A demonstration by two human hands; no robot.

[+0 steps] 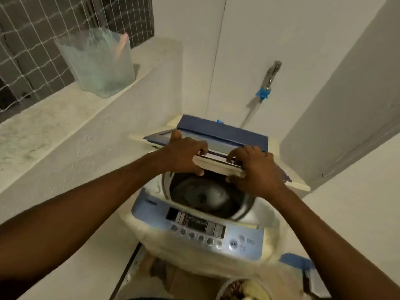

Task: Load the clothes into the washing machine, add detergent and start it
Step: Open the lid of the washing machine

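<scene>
While both hands [220, 163] clasp it, lid [218, 162] spans each grip.

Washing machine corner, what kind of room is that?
Probably a small laundry nook or utility balcony at home. A top-loading washing machine fills the corner, a wall tap with a hose sits behind it, and netting covers the opening above the ledge.

Both hands, left hand [186, 155] and right hand [257, 169], grip the front edge of the folded lid [218, 162] over the washing machine [194, 232] drum; clothes [203, 194] lie inside
</scene>
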